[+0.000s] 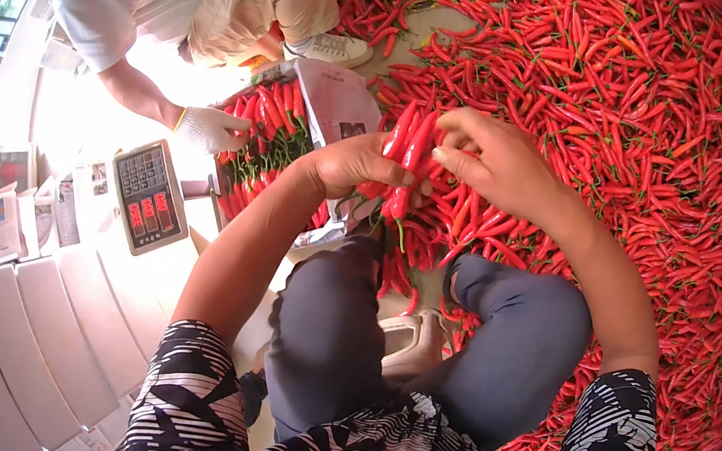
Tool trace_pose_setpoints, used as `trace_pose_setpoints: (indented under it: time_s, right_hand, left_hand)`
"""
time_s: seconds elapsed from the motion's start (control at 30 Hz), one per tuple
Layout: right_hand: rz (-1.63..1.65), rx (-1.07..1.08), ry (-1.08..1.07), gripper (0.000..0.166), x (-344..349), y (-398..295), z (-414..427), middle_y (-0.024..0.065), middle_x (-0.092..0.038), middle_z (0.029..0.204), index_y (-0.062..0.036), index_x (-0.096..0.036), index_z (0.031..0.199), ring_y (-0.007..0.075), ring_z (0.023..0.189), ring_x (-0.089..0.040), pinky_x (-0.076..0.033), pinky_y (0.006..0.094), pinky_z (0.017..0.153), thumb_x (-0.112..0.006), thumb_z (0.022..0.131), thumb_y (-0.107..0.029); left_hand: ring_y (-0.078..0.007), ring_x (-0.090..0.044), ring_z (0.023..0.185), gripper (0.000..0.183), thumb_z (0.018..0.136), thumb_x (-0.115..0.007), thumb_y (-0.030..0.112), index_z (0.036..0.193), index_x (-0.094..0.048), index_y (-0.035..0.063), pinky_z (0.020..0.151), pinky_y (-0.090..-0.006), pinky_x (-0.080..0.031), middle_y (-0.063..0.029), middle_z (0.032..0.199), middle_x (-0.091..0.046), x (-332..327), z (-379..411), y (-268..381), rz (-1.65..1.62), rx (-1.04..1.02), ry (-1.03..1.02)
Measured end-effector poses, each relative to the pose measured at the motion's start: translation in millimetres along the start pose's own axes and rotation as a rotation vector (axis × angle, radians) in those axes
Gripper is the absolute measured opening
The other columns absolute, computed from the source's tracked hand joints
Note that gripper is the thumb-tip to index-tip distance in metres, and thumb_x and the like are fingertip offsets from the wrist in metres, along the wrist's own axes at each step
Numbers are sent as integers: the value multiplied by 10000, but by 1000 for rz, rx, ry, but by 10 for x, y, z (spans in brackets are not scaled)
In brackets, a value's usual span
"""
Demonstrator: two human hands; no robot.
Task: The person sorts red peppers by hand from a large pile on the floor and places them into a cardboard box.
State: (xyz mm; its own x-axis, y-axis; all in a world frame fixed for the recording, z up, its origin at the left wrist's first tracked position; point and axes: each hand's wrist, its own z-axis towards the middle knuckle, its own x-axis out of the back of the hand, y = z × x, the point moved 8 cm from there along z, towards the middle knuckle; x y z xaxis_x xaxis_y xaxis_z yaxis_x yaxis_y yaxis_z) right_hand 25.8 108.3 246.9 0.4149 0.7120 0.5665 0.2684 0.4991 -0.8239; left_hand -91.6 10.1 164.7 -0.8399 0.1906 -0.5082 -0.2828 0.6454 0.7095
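My left hand (357, 163) is closed around several red chili peppers (406, 155), their green stems hanging down towards my knees. Just right of them is my right hand (483, 160), its thumb and fingers curled near the pepper tips; whether it touches one is not clear. Behind my left hand stands a box lined with newspaper (338, 99), where red peppers lie in rows with the green stems towards the middle. A large pile of loose red chili peppers (623, 160) spreads over the floor to the right and beyond my hands.
A co-worker sits at upper left, with a white-gloved hand (207, 129) at the box's left side. A digital scale display (150, 197) with lit red digits stands left of my left arm. White boxes (28, 344) are lined up at lower left, with folded newspapers (1, 221) behind them.
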Motion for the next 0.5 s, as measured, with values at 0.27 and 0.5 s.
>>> trace_pose_setpoints:
  time_s: [0.27, 0.5]
  right_hand:
    - [-173, 75, -110, 159, -251, -298, -69, 175, -669, 927, 1, -643, 957, 374, 913, -649, -503, 456, 828, -609, 969, -154]
    - [-341, -177, -169, 134, -234, 57, -313, 182, -659, 913, 3, -637, 970, 386, 917, -648, -500, 469, 813, -640, 935, -126]
  left_hand:
    - [-270, -720, 1043, 455, 887, -697, 144, 1303, -567, 17, 964, -399, -569, -146, 1185, -711, 218, -198, -521, -369, -332, 163]
    - [-314, -693, 1028, 220, 928, -677, 128, 1115, -603, 39, 968, -481, -559, -128, 1033, -690, 524, -514, -936, -836, -615, 323]
